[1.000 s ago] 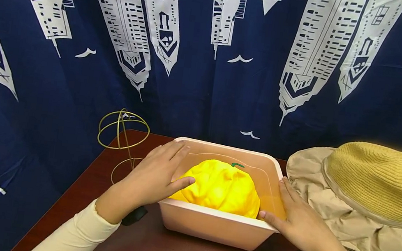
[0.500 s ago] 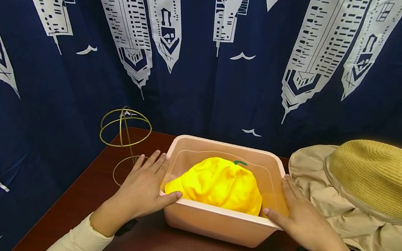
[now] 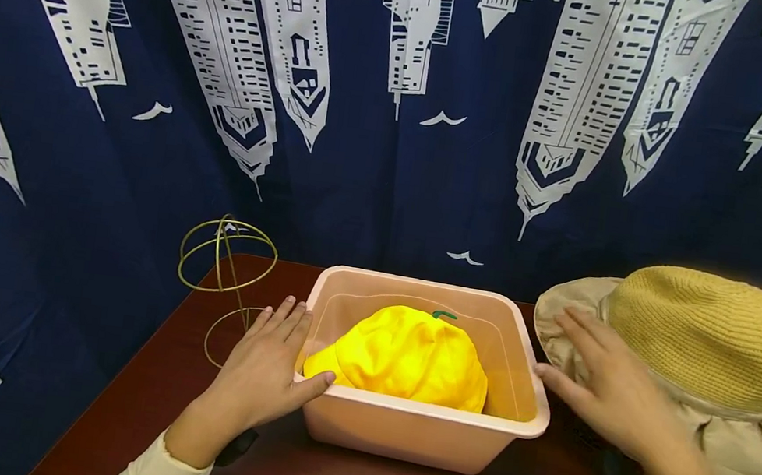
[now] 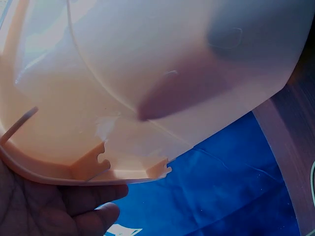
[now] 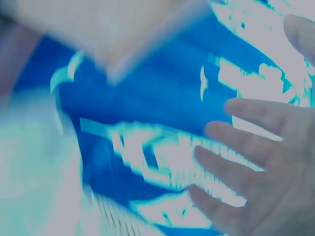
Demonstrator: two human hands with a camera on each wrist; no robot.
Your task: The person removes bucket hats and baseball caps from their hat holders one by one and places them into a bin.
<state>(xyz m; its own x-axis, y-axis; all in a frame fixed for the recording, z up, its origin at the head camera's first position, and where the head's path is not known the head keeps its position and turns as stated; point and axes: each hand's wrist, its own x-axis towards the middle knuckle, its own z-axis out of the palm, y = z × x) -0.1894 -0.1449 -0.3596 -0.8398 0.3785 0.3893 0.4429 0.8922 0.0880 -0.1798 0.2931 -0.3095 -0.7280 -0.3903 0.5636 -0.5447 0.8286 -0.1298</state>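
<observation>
A peach plastic bin (image 3: 401, 436) stands on the table, holding a yellow cloth cap (image 3: 409, 358) with a small green stem. My left hand (image 3: 263, 373) rests at the bin's left rim, fingers extended, thumb over the front corner. In the left wrist view, the fingers (image 4: 93, 196) lie along the underside of the rim. Apart from the bin's right side, my right hand (image 3: 625, 391) hovers in front of a straw sun hat (image 3: 708, 337) with a wide beige brim. Nothing is in it, and the right wrist view shows its fingers (image 5: 241, 140) spread.
Behind my left hand stands a gold wire hat stand (image 3: 226, 259), its lower ring partly covered by the hand. A dark blue curtain (image 3: 384, 206) with white building prints hangs behind the reddish-brown table (image 3: 257, 458).
My left hand came out from over the bin to its left rim. My right hand has let go of the right rim and moved right, in front of the sun hat.
</observation>
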